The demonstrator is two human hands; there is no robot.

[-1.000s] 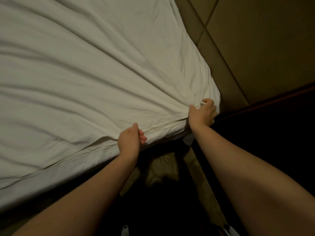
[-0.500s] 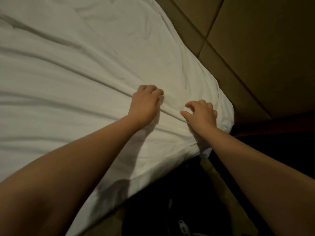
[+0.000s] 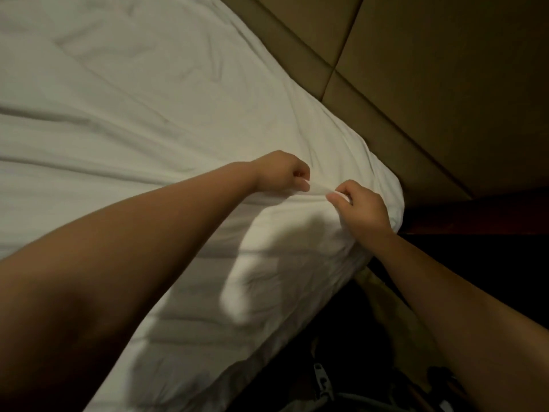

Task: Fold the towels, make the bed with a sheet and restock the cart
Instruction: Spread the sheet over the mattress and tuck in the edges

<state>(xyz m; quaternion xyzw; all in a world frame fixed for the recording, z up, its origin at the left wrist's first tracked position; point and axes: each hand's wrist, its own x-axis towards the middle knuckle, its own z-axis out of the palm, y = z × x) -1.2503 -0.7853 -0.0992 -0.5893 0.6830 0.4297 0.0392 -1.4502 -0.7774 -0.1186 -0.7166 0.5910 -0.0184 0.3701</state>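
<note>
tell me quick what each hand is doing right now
left hand: pinches a raised fold of the sheet.
right hand: pinches the same fold from the other side.

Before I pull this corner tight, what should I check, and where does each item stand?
1. Left hand pinches the sheet: ok.
2. Right hand pinches the same raised fold: ok.
3. Sheet reaches the bed corner by the headboard: ok.
4. Sheet top smooth: not ok, long creases cross it.
5. Side edge tucked under: cannot tell, too dark below.
</note>
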